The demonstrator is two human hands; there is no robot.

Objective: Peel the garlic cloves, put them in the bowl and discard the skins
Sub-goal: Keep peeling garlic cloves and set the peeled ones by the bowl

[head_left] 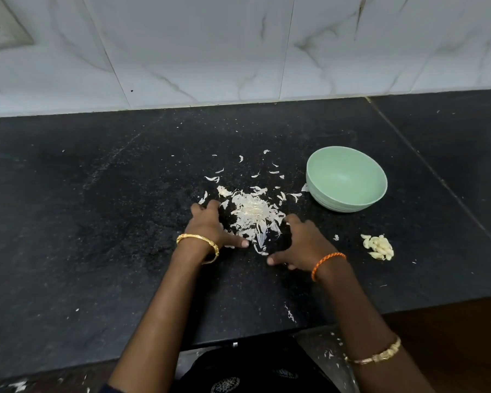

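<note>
On the black counter [97,222], against the marble-tiled wall [210,52], a heap of skins [253,214] lies between the person's two hands. The left hand [210,225] sits at the heap's left edge, fingers spread and cupped toward it, thumb stretched along the near side; its fingertips touch the counter and the outer flakes, and it grasps nothing. The right hand [301,245] mirrors it on the right, fingers loosely splayed, thumb pointing inward across the near edge of the heap, also clasping nothing. Together they bracket the pile like two walls.

More skins lie scattered beyond the heap, toward the wall and toward the bowl [349,199], a pale green one standing to the right and a little farther back; a flake touches its left side. What shows of its inside holds nothing. The peeled cloves [379,246] sit in a small cluster on the counter, right of the right hand and nearer than the bowl, apart from both.

A gold bangle [199,242] circles the left wrist, an orange thread [326,263] the right. A few flakes lie below the counter's near edge.
</note>
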